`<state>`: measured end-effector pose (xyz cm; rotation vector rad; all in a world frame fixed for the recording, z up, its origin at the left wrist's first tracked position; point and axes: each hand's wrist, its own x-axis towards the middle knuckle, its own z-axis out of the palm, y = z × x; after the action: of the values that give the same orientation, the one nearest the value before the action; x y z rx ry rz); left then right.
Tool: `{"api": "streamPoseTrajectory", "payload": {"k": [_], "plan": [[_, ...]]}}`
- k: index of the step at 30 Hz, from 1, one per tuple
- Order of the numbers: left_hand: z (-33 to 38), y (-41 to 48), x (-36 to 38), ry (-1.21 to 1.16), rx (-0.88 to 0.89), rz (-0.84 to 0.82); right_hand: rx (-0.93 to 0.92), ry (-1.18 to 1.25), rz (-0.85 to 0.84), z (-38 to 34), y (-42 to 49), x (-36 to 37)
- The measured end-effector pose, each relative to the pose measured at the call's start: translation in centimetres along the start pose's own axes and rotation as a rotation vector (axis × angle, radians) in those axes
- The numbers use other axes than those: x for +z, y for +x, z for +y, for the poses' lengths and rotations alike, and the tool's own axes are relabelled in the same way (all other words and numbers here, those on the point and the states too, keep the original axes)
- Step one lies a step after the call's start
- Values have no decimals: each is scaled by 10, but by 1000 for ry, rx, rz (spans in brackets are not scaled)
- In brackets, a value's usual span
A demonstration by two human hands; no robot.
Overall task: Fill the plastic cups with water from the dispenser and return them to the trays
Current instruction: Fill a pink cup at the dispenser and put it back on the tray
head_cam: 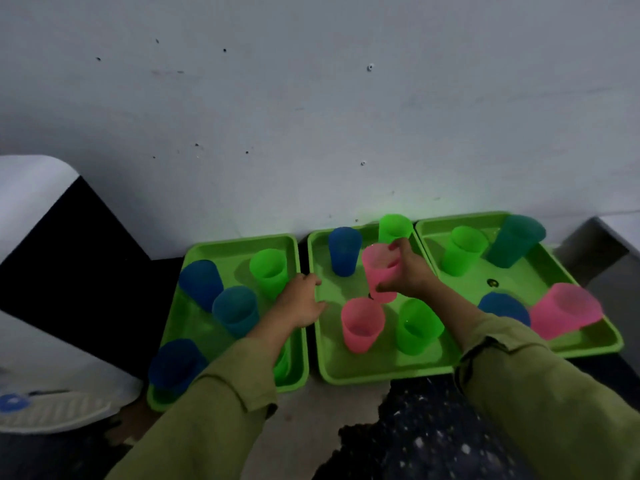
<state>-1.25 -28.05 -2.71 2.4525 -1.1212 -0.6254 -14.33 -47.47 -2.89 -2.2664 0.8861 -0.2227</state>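
1. Three green trays stood side by side against a grey wall (311,98): the left tray (221,252), the middle tray (346,372) and the right tray (485,275).
2. The right hand (410,271) gripped a pink cup (377,268). The thumb was up at the cup's rim and the fingers were curled round its side.
3. This held cup was upright, leaning a little, over the centre of the middle tray. Whether its base touched the tray could not be told.
4. The left hand (301,303) lay across the left tray's right edge, and its fingertips reached the middle tray's left edge. Whether it clasped a rim or only rested there could not be told.
5. Four more cups stood on the middle tray:
   - a blue cup (344,251) and a green cup (394,228) along the far edge;
   - a second pink cup (362,323) and a second green cup (417,325) nearer the front edge.
6. The left tray carried blue and green cups. One of them was partly hidden behind the left sleeve (221,393).
7. The right tray held a green, a teal, a blue and a pink cup.
8. The white and black dispenser (34,202) stood just past the left tray's left edge, with its drip grille (59,410) low at the front.
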Motion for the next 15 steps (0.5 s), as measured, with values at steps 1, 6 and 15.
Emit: {"api": "streamPoseTrajectory", "payload": {"k": [1, 6, 15], "plan": [[0, 2, 2, 16, -16, -22, 1, -3, -22, 4, 3, 2], [-1, 4, 12, 65, -69, -64, -18, -35, -122, 15, 10, 7], [1, 6, 23, 115, -98, -75, 14, 40, -242, 26, 16, 7]]}}
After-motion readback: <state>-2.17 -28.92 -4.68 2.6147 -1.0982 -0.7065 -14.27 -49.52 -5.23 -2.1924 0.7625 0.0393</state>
